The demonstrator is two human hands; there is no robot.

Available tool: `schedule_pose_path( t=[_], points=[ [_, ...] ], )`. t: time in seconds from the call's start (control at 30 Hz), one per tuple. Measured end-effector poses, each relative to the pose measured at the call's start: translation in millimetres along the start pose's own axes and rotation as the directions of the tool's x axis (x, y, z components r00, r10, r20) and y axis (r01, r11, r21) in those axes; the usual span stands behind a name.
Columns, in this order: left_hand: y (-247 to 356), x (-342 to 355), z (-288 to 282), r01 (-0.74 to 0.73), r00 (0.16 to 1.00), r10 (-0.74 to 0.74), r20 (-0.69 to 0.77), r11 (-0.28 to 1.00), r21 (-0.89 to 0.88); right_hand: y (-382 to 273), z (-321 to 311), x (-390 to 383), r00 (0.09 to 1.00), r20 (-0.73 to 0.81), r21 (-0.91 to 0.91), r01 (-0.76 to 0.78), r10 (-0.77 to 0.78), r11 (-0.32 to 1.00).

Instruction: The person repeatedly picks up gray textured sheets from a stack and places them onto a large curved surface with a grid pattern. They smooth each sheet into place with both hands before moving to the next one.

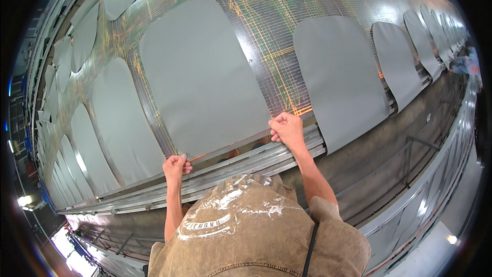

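A large grey ribbed sheet with a rounded far end and a straight near edge lies in front of me on a long table marked with orange, yellow and green lines. My left hand pinches its near left corner. At the near right corner, the fingers of my right hand are closed on the same sheet. Between my hands the near edge runs straight, just beyond the metal rails. The fingertips of both hands are partly hidden.
To the right, another grey sheet hangs over the table's near edge, with several more beyond. Further sheets lie to the left and along the far side. Metal rails run between me and the table. A person stands far right.
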State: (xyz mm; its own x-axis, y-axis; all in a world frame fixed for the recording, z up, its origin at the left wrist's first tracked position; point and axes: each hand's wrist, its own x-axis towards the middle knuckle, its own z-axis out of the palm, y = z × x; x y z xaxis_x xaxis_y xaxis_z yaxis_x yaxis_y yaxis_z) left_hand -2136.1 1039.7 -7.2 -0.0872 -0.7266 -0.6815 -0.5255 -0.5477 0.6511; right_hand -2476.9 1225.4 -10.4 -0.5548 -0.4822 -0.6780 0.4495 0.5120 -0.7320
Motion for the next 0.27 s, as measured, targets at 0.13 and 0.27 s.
schedule_pose_path(
  t=[0.13,0.27],
  points=[
    [-0.1,-1.1,-0.5,-0.003,1.0,0.003,0.0,1.0,-0.001,-0.9,-0.7,-1.1,1.0,-0.001,0.011,-0.007,0.007,1.0],
    [-4.6,1.6,-2.8,-0.008,1.0,0.008,0.002,1.0,-0.017,0.5,-0.2,0.9,1.0,-0.003,0.015,-0.013,0.013,1.0]
  ],
)
